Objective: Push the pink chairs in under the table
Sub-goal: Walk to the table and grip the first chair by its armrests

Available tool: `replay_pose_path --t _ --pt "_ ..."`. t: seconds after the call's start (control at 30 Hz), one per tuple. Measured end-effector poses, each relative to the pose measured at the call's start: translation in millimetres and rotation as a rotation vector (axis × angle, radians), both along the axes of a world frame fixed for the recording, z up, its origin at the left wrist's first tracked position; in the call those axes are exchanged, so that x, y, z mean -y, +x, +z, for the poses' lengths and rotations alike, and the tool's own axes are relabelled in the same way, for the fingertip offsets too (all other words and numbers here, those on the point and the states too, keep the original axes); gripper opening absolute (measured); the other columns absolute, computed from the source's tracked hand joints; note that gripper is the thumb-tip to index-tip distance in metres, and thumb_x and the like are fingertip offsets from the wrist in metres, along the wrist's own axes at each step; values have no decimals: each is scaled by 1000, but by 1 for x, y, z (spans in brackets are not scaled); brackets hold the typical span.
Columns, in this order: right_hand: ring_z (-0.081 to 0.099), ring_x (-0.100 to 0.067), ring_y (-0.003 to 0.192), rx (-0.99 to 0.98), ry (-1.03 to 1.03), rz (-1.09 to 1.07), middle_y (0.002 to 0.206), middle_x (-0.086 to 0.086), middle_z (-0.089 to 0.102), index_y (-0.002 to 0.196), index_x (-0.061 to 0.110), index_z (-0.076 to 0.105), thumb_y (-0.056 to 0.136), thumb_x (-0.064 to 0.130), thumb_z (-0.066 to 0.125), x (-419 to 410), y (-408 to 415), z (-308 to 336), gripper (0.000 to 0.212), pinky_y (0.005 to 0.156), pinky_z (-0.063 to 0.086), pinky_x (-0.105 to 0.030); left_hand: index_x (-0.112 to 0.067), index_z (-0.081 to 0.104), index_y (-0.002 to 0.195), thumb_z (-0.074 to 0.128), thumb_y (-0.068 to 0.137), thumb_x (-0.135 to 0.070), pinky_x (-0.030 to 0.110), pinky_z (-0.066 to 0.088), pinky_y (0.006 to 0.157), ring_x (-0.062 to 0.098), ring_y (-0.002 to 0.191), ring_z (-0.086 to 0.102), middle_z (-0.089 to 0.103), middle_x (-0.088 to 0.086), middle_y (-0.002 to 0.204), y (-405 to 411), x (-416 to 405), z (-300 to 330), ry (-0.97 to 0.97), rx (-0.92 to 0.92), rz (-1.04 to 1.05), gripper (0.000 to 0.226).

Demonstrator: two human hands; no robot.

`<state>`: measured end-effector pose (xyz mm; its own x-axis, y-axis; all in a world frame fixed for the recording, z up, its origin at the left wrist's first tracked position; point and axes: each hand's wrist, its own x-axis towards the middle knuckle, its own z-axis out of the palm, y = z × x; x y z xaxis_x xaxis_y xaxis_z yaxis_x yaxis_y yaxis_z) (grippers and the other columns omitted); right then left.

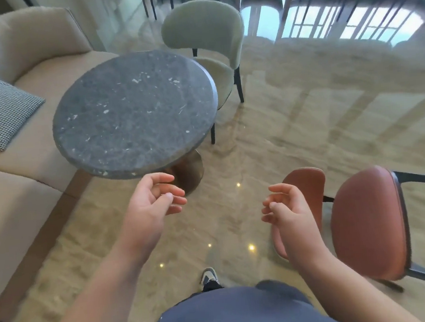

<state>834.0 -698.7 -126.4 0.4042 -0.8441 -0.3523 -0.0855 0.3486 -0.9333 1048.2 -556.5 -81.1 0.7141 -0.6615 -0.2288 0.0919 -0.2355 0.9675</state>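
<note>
We have both hands free: the left hand (156, 198) hangs loosely curled just near of the round grey stone tabletop (134, 113), and the right hand (286, 208) is half curled too, gripping nothing, in front of the pink chair (369, 224) as the camera sees it; we cannot tell whether it touches. That chair stands at the near right, well apart from the tabletop, with its seat pad (307, 189) on the side toward the tabletop and its rounded back toward the right edge. Only one pink chair shows here. A green chair (206, 36) sits at the far side, its seat partly tucked under the tabletop. We judge the pink chair to be light: thin dark metal legs, a slim padded shell with a smooth leather-like cover. The glossy floor (280, 135) should let the legs slide easily, perhaps too easily, so a gentle push will do. The best hold looks to be the top rim of the back, one hand at each side, to steer the seat straight toward the pedestal base (189, 172) without knocking it.
</note>
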Motion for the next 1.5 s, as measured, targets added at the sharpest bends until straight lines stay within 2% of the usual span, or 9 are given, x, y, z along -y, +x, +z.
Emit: replay_pose_path --t 0.1,0.27,0.4,0.63,0.77,1.0,1.27,1.4,1.5 --pt "65 -10 77 -10 9 -79 81 13 67 109 25 62 80 17 52 18 6 -2 32 70 52 -26 -12 60 114 43 99 11 35 59 77 20 83 73 73 1 85 28 47 -3 44 -17 -89 33" --pt "66 -11 79 -11 37 -263 85 7 68 102 35 65 87 11 52 56 -7 -8 30 71 53 -23 -13 61 113 43 98 11 29 61 72 20 82 74 74 1 85 33 142 -7 59 -29 -292 34" --pt "63 -14 80 2 137 -398 83 4 66 108 26 63 95 -3 47 96 -18 -33 36 71 52 -27 -15 61 113 43 98 10 33 61 76 20 83 74 75 -3 84 17 228 -22 75 -12 -426 34" --pt "62 -10 75 -26 223 -599 84 0 62 111 17 60 94 -7 45 152 -38 -91 33 70 54 -26 -17 60 115 44 99 7 26 57 70 20 85 74 75 -2 87 -24 342 -72 176 13 -650 33" --pt "60 -8 70 -45 326 -773 81 -1 60 109 14 59 95 -9 43 170 -50 -146 32 68 54 -26 -16 61 113 43 98 9 36 59 78 23 85 73 75 1 86 -51 393 -131 218 18 -786 34" --pt "59 -3 62 -108 458 -1089 82 -5 59 106 12 59 93 -13 39 193 -55 -297 35 65 54 -26 -17 62 108 43 97 14 40 58 81 21 83 72 73 4 85 -101 471 -304 247 21 -978 38" --pt "60 -1 60 -114 617 -1363 82 0 60 104 18 60 93 -8 43 224 -11 -551 33 74 57 -34 -21 62 104 42 93 11 31 57 78 14 84 72 74 -6 82 -116 533 -576 381 92 -1214 39" --pt "63 -14 75 50 750 -1535 93 -5 63 106 17 60 96 -4 48 229 14 -680 26 77 57 -36 -19 64 106 47 94 7 31 60 79 12 86 74 76 -5 86 -104 551 -698 498 137 -1283 33" --pt "63 -21 83 216 887 -1694 102 -12 63 112 12 56 96 -4 53 231 27 -764 22 84 56 -40 -14 64 110 63 95 -2 36 61 86 20 95 74 75 8 102 -99 558 -785 666 69 -1301 19"
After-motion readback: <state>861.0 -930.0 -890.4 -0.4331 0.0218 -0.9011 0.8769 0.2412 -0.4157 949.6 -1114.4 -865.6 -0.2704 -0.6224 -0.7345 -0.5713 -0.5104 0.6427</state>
